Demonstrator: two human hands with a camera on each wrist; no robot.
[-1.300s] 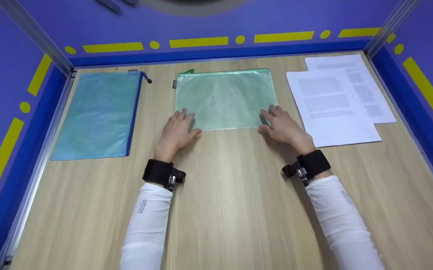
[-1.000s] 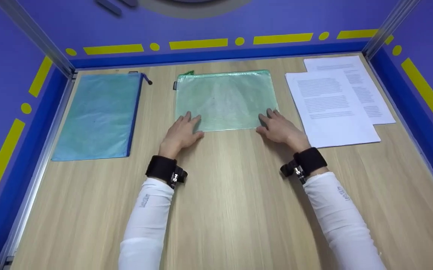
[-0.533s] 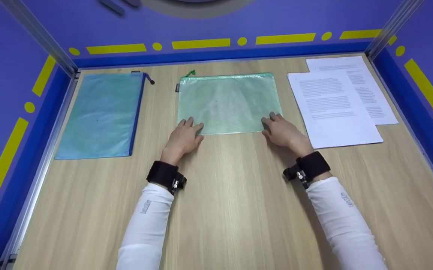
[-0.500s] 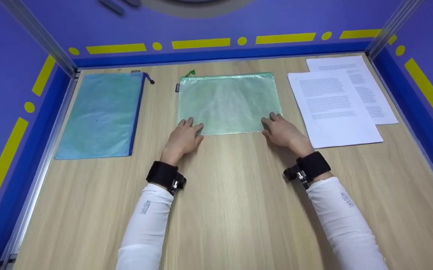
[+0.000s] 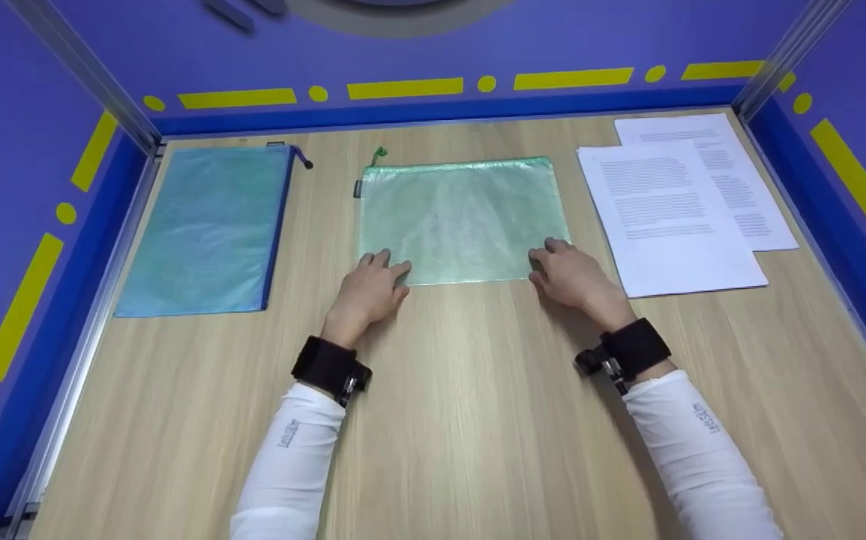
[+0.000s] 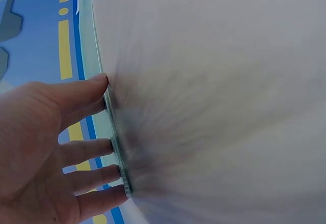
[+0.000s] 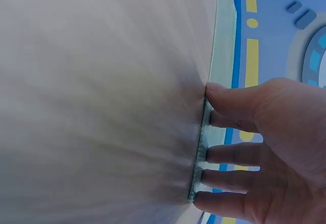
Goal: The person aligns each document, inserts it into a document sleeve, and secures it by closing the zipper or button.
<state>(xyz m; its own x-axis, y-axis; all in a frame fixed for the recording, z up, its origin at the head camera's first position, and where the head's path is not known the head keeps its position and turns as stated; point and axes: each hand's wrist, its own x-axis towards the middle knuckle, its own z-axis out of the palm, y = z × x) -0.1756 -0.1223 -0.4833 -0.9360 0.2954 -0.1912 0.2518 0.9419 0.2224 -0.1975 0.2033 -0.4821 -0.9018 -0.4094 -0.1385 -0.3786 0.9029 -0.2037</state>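
A translucent light green zip pouch [image 5: 470,221] lies flat on the wooden table, its zipper along the far side and a green pull cord at the far left corner. The left hand [image 5: 369,292] rests its fingertips on the pouch's near left corner, thumb at the near edge. At the near right corner, the right hand [image 5: 571,277] presses down in the same way. Both wrist views show fairly straight, spread fingers, with the fingertips on the pouch [image 7: 221,46] and the thumb tips at its edge.
To the left lies a blue-green zip pouch [image 5: 204,225] with a dark blue zipper side. Two overlapping stacks of printed paper [image 5: 665,262] lie at the right. Blue-purple panels [image 5: 433,52] with yellow marks enclose the table [image 5: 447,420] at the back and sides.
The light green pouch has slid toward the person, with both hands drawing back along with it. Its pull cord now points farther out from the zipper. The blue-green pouch and papers have stayed put.
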